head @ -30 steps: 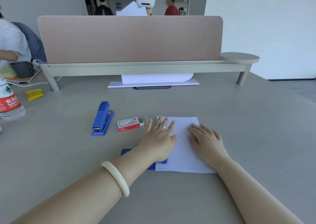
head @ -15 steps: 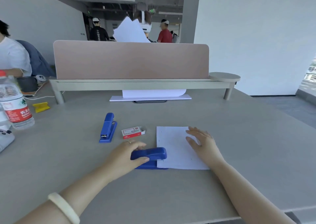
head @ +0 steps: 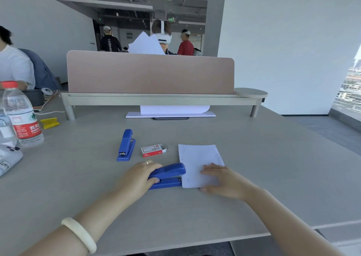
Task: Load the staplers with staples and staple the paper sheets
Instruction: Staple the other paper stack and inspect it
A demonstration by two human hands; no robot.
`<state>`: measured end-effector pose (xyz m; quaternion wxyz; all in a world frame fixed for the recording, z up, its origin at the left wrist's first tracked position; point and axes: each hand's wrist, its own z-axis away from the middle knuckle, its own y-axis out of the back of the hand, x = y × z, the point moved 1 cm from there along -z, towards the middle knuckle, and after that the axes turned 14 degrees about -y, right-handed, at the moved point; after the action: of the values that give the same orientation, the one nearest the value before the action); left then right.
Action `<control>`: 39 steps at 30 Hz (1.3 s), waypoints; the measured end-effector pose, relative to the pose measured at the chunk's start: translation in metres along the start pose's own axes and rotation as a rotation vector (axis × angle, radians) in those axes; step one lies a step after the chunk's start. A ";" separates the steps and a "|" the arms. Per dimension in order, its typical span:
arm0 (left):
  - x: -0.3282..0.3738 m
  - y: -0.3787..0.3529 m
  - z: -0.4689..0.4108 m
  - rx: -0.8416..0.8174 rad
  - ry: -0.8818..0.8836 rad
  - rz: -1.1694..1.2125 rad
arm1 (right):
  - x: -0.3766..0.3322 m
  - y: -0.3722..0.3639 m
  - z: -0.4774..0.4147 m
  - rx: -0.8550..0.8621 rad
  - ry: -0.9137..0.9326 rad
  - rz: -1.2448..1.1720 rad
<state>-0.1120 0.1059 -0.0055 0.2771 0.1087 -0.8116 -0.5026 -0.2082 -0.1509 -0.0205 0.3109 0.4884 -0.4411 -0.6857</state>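
left hand (head: 139, 177) still on stapler (head: 168, 174) | right hand (head: 224, 179) slid nearer on paper (head: 199, 162)

A grey desk (head: 254, 177) carries a pink divider screen (head: 150, 73) along its far edge, standing on a pale raised shelf (head: 156, 100) whose right end is a round disc (head: 251, 92). Under the shelf lies a white board (head: 171, 115). At far left stand a red-capped water bottle (head: 21, 117) and a yellow wedge (head: 49, 122). A white controller (head: 7, 158) lies near the left edge. Beyond the screen, a person wearing a white headset (head: 163, 37) holds up sheets.
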 end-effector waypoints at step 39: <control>0.141 0.092 -0.078 0.490 -0.098 0.662 | -0.076 0.137 0.094 0.281 0.115 -0.983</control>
<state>-0.1745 0.0258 0.1498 0.3506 -0.1194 -0.9107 -0.1829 -0.2725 -0.1147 0.1464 -0.0930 0.7122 -0.2295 -0.6568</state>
